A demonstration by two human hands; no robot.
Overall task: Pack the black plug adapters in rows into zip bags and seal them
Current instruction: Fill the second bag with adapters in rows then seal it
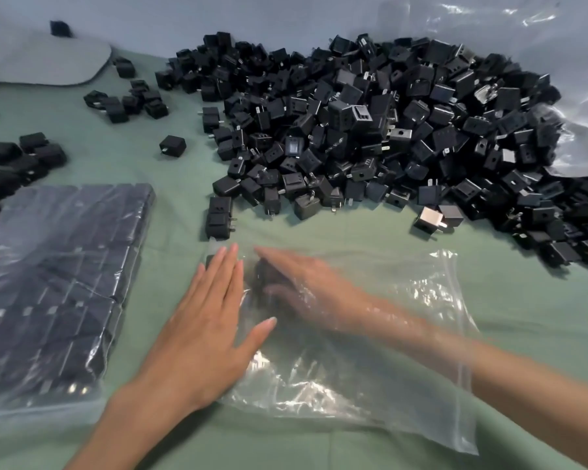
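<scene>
Few adapters (262, 278) sit in the zip bag (370, 368), at its eleven o'clock corner, under the right hand (299, 286), its grip blurred beyond telling. The left hand (204, 320), fingers straight, pins the bag. First row begins; the next move calls for more from the one o'clock pile (370, 130).

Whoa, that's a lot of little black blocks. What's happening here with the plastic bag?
A person is packing black plug adapters into zip bags. The left hand lies flat on a nearly empty clear bag, holding it down, while the right hand reaches inside it at the first few adapters; blur hides whether it grips them. One full bag lies to the left, and a big loose pile waits behind on the green cloth.
</scene>
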